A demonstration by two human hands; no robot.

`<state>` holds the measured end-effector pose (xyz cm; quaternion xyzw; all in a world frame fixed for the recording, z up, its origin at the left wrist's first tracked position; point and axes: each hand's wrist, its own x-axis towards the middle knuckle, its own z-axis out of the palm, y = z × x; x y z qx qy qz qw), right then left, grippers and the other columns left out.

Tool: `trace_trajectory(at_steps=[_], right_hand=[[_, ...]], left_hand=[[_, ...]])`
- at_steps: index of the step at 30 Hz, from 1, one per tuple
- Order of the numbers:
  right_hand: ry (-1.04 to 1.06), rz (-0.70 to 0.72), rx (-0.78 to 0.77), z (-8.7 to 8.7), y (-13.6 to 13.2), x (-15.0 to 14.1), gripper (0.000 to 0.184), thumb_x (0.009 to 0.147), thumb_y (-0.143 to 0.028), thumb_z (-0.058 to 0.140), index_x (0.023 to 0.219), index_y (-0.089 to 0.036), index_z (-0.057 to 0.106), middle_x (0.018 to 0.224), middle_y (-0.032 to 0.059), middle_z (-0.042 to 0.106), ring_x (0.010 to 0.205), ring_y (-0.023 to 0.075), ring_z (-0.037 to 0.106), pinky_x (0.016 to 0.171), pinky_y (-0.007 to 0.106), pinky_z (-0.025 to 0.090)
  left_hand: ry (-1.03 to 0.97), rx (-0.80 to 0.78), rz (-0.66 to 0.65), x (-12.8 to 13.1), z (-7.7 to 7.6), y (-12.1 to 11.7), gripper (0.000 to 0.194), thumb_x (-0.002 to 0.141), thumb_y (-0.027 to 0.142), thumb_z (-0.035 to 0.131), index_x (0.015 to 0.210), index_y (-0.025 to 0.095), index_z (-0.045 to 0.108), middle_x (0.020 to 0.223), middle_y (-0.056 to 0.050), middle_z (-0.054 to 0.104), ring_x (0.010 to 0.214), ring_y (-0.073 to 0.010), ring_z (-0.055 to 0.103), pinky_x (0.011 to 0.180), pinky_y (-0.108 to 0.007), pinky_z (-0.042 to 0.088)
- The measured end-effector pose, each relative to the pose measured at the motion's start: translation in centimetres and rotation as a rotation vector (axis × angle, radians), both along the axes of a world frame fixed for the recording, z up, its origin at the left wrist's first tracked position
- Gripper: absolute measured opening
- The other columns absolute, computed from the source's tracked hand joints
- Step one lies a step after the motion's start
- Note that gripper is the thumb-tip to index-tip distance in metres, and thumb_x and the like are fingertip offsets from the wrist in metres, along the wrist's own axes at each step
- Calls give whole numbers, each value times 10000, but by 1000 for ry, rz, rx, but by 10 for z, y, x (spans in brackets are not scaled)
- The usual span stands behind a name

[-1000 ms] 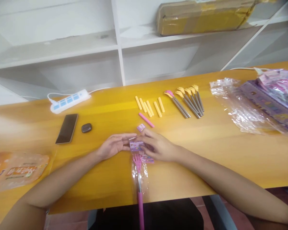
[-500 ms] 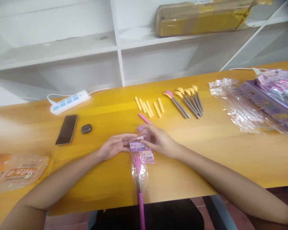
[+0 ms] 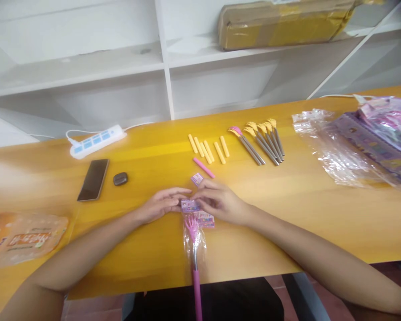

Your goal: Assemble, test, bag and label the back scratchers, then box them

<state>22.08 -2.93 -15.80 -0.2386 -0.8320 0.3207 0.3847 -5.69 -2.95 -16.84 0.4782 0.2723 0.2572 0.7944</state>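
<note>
A pink back scratcher (image 3: pixel 196 285) lies in a clear plastic bag (image 3: pixel 203 249), its hand-shaped end toward the shelf and its handle reaching past the table's front edge. Across the bag's far end sits a small purple printed card (image 3: pixel 190 206). My left hand (image 3: pixel 162 206) pinches this card's left edge between thumb and fingers. From the other side, my right hand (image 3: pixel 222 203) has its fingertips closed on the card's upper right. Beneath my right fingers lies another printed card (image 3: pixel 205 220), and a small purple card piece (image 3: pixel 197 179) shows just beyond them.
Farther back lie several yellow handle sleeves (image 3: pixel 208 151), a pink sleeve (image 3: pixel 203 167) and several metal-stemmed scratchers (image 3: pixel 265 142). Clear bags (image 3: pixel 341 160) and purple packaging (image 3: pixel 374 145) are at right. At left are a phone (image 3: pixel 93 179), a black case (image 3: pixel 120 179), a power strip (image 3: pixel 98 141) and an orange package (image 3: pixel 30 238).
My right hand reached up to the small card piece, then came back down to the card on the bag. My left thumb has closed in on the card's left edge.
</note>
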Motion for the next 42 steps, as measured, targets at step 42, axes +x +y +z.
trace_trajectory(at_steps=[42], right_hand=[[-393, 85, 717, 18, -6, 5, 136, 1080, -283, 605, 1084, -189, 702, 867, 33, 609, 752, 164, 563, 682, 328, 452]], left_hand=[[238, 159, 40, 7, 12, 3, 365, 874, 312, 886, 1188, 159, 778, 1176, -135, 819, 1015, -210, 786, 924, -309, 588]])
